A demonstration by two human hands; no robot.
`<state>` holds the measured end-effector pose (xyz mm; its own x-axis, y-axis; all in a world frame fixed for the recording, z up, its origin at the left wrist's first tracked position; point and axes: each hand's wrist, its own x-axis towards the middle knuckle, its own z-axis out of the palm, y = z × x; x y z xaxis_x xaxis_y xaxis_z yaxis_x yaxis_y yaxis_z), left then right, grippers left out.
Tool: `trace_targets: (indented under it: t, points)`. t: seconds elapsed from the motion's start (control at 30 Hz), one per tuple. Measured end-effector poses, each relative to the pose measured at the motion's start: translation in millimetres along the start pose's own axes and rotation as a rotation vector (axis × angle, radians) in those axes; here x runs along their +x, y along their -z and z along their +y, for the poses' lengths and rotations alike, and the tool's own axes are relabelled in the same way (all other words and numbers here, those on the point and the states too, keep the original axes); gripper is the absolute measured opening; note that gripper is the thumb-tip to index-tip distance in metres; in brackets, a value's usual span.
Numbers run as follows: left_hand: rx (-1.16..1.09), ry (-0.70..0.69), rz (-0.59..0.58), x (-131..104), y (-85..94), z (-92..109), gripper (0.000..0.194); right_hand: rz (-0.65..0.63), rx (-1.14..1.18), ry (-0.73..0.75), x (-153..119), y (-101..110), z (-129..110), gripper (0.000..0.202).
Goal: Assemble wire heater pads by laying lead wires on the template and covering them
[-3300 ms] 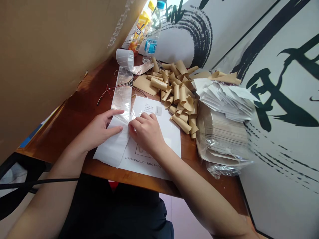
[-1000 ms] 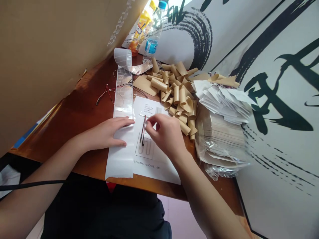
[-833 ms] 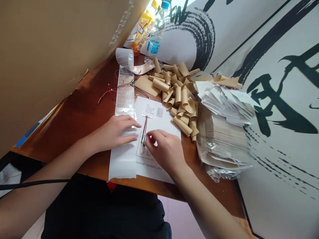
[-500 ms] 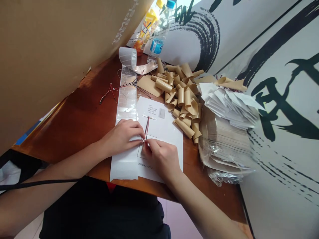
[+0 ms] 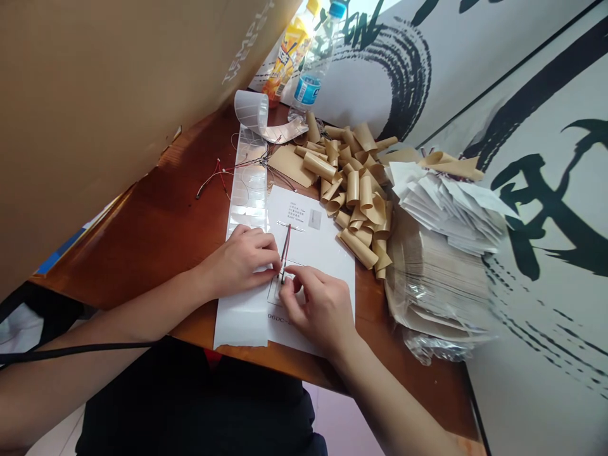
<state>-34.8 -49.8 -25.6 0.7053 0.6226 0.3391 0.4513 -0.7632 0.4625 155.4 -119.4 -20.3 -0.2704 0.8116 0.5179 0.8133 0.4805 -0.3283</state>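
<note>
A short lead of thin dark red and black wire [image 5: 287, 239] lies lengthwise on a printed white sheet [image 5: 327, 250], its upper end by a clear strip of tape. My left hand [image 5: 251, 259] rests over a strip of labels [image 5: 250, 196], thumb and fingertips closed at the wire's lower end. From the right, my right hand [image 5: 323, 301] curls its thumb and forefinger about the same lower end, where a small dark tip shows between them. The fingertips partly hide this end and the printed box under it.
Loose wires [image 5: 218, 177] lie left of the label strip. Several rolled brown paper pieces [image 5: 351, 183] are heaped behind the sheet. A plastic-wrapped paper stack [image 5: 432, 272] stands at right, two bottles [image 5: 306, 88] at the back. A large cardboard box [image 5: 118, 82] borders the left.
My right thumb has dropped away from the forefinger, so more of the wire's lower end and the printed box shows. My left hand stays beside the wire. The whole view has shifted slightly.
</note>
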Motion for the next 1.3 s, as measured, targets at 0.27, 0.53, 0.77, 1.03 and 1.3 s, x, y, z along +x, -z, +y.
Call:
trace_targets:
  t: [0.27, 0.53, 0.77, 1.03, 1.3]
  points:
    - [-0.005, -0.044, 0.061, 2, -1.2, 2, 0.013, 0.019, -0.028, 0.021, -6, -3, 6, 0.016]
    - [-0.004, -0.015, 0.004, 0, 0.6, 0, 0.014, 0.006, 0.040, 0.009, -7, -7, 5, 0.016]
    - [0.059, -0.069, 0.054, -1, -1.3, -1, 0.017, -0.030, 0.036, -0.060, -7, -6, 3, 0.013]
    - [0.086, -0.083, 0.063, -1, -3.2, 1, 0.017, 0.000, 0.063, -0.006, -7, -9, 4, 0.017]
    - [0.013, -0.005, -0.012, -2, -0.7, -6, 0.011, 0.036, -0.042, 0.031, -11, -13, 5, 0.020]
